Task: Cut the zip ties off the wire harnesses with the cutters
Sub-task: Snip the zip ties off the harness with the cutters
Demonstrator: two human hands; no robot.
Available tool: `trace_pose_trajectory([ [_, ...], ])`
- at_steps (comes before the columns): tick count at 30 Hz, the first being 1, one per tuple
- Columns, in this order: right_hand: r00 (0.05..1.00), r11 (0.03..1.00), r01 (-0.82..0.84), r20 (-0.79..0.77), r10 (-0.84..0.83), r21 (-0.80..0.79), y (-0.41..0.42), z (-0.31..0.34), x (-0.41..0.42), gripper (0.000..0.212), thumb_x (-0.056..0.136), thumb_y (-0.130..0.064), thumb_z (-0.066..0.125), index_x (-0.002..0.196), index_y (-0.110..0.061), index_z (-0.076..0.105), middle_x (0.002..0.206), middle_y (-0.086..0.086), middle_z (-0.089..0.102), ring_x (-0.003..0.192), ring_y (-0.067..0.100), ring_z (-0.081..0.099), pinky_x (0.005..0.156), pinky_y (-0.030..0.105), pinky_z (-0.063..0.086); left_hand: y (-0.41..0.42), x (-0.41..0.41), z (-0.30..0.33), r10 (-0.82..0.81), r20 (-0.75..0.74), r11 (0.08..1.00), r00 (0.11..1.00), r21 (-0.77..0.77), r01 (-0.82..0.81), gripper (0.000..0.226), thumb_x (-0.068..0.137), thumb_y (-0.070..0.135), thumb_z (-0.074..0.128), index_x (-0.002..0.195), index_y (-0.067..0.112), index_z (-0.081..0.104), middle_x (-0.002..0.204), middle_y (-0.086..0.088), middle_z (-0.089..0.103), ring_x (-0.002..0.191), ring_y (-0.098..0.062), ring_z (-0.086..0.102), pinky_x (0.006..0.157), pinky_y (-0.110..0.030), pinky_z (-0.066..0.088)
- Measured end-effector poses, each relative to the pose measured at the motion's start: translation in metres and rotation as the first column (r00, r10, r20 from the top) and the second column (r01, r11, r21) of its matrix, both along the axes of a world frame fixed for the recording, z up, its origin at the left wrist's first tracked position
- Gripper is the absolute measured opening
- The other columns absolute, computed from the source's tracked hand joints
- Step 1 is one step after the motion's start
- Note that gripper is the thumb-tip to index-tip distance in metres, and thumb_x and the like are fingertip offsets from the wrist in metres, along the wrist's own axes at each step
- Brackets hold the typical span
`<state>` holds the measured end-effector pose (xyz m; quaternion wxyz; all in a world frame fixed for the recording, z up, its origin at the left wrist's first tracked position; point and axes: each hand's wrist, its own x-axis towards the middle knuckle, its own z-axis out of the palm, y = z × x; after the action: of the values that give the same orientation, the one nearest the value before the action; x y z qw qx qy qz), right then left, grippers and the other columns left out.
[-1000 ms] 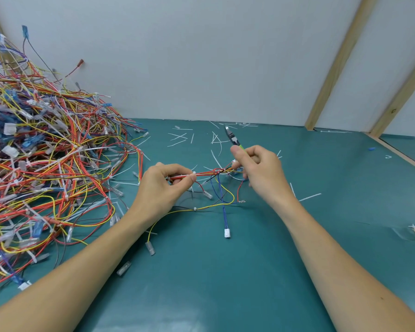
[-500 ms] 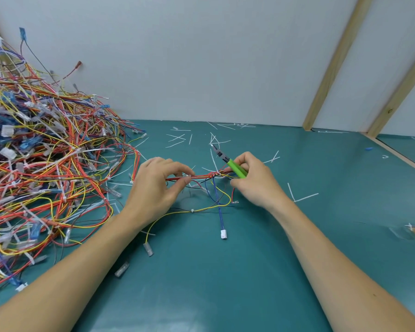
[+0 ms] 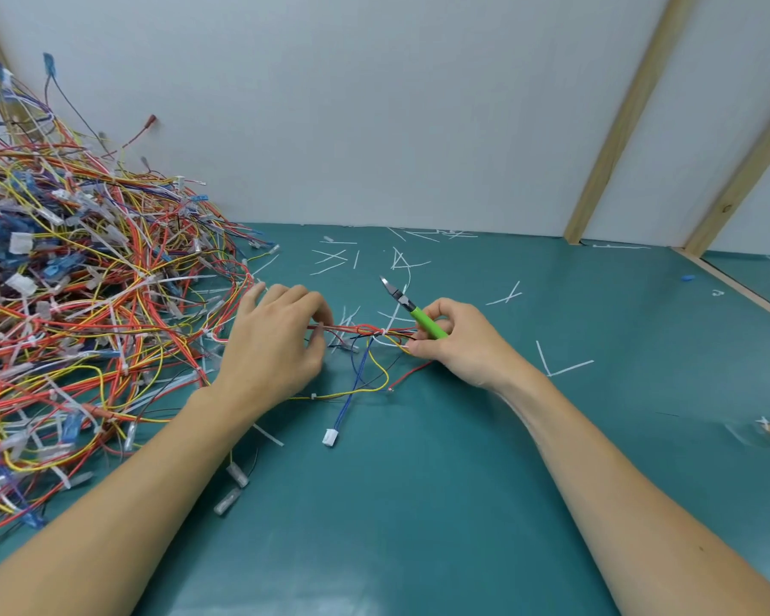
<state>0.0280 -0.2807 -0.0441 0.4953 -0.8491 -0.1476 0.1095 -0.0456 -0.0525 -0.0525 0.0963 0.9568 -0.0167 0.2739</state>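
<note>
Green-handled cutters [image 3: 412, 309] have tilted further left.

1. A teal desk [image 3: 419, 526] is filling the lower half of the view, its surface giving off a soft, even sheen.
2. A plain white wall [image 3: 352, 104] is rising straight from the desk's far edge.
3. Two pale wooden battens [image 3: 614, 122] are leaning diagonally across the wall at the right.
4. Another wooden strip [image 3: 747, 300] is edging the desk at the right.
</note>
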Motion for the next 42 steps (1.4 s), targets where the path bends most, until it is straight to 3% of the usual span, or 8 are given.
trace_pose_trajectory([
  [6, 0.993, 0.999, 0.032, 0.111, -0.036, 0.036, 0.012, -0.003, -0.007, 0.029, 0.085, -0.011, 0.081, 0.093, -0.024, 0.055, 0.081, -0.01, 0.071, 0.073, 0.01, 0.062, 0.075, 0.031, 0.051, -0.015, -0.004, 0.009, -0.079, -0.071, 0.993, 0.994, -0.096, 0.072, 0.038, 0.084, 0.042, 0.045, 0.102, 0.025, 0.073, 0.1, 0.006, 0.073, 0.101, -0.02, 0.062, 0.105, -0.036, 0.036],
  [9, 0.984, 1.0, 0.003, 0.18, -0.009, 0.031, 0.02, -0.006, -0.014, 0.027, 0.085, -0.014, 0.079, 0.091, -0.026, 0.055, 0.078, -0.01, 0.072, 0.07, 0.007, 0.062, 0.073, 0.032, 0.052, -0.02, -0.004, 0.007, -0.062, -0.06, 0.998, 0.996, 0.027, 0.064, 0.047, 0.098, 0.058, 0.038, 0.094, 0.029, 0.075, 0.086, 0.007, 0.073, 0.087, -0.021, 0.064, 0.084, -0.037, 0.042],
  [13, 0.973, 0.998, -0.045, 0.223, 0.052, -0.034, 0.025, -0.007, -0.021, 0.027, 0.083, -0.016, 0.079, 0.09, -0.027, 0.055, 0.077, -0.014, 0.073, 0.071, 0.009, 0.064, 0.073, 0.033, 0.052, -0.024, -0.004, 0.004, -0.051, -0.024, 0.997, 0.998, -0.065, 0.049, 0.036, 0.095, 0.056, 0.055, 0.083, 0.028, 0.075, 0.055, 0.01, 0.051, 0.065, -0.026, 0.055, 0.053, -0.03, 0.023],
  [15, 0.976, 0.997, -0.049, 0.207, 0.06, -0.059, 0.024, -0.006, -0.021, 0.027, 0.082, -0.015, 0.077, 0.089, -0.028, 0.055, 0.078, -0.015, 0.074, 0.072, 0.009, 0.065, 0.072, 0.032, 0.052, -0.021, -0.001, 0.0, -0.093, -0.099, 0.98, 0.991, -0.187, 0.073, 0.031, 0.091, 0.058, 0.059, 0.091, 0.032, 0.075, 0.059, 0.014, 0.053, 0.07, -0.022, 0.058, 0.054, -0.025, 0.033],
  [19, 0.975, 1.0, 0.005, 0.221, -0.006, 0.005, 0.02, -0.002, -0.021, 0.018, 0.085, -0.012, 0.072, 0.089, -0.024, 0.058, 0.077, -0.01, 0.075, 0.067, 0.01, 0.06, 0.072, 0.034, 0.051, -0.022, 0.0, -0.008, -0.169, -0.159, 0.922, 0.973, -0.374, 0.099, 0.03, 0.085, 0.057, 0.069, 0.108, 0.037, 0.072, 0.085, 0.016, 0.068, 0.09, -0.016, 0.066, 0.078, -0.038, 0.054],
  [24, 0.98, 0.977, 0.036, 0.182, -0.075, 0.209, 0.02, 0.007, -0.021, 0.022, 0.085, -0.009, 0.079, 0.092, -0.018, 0.06, 0.082, -0.008, 0.078, 0.067, 0.005, 0.065, 0.068, 0.023, 0.051, -0.032, -0.002, -0.014, -0.202, -0.023, 0.894, 0.979, -0.413, 0.175, 0.024, 0.085, 0.044, 0.077, 0.107, 0.039, 0.071, 0.088, 0.019, 0.064, 0.093, -0.01, 0.064, 0.081, -0.042, 0.053],
  [29, 0.973, 0.981, 0.035, 0.217, -0.077, 0.192, 0.023, 0.005, -0.025, 0.026, 0.084, -0.007, 0.079, 0.092, -0.021, 0.059, 0.083, -0.009, 0.078, 0.081, 0.017, 0.074, 0.083, 0.043, 0.06, -0.031, -0.003, -0.014, -0.2, 0.069, 0.86, 0.977, -0.466, 0.209, 0.029, 0.08, 0.04, 0.082, 0.104, 0.041, 0.066, 0.083, 0.02, 0.065, 0.085, -0.009, 0.062, 0.077, -0.042, 0.052],
  [42, 0.963, 0.977, -0.026, 0.269, -0.032, 0.21, 0.024, 0.007, -0.027, 0.026, 0.086, -0.007, 0.078, 0.093, -0.021, 0.057, 0.082, -0.006, 0.077, 0.076, 0.013, 0.07, 0.079, 0.039, 0.058, -0.032, -0.004, -0.011, -0.225, 0.087, 0.871, 0.971, -0.429, 0.24, 0.03, 0.08, 0.043, 0.082, 0.104, 0.033, 0.068, 0.085, 0.018, 0.066, 0.086, -0.013, 0.063, 0.077, -0.041, 0.052],
])
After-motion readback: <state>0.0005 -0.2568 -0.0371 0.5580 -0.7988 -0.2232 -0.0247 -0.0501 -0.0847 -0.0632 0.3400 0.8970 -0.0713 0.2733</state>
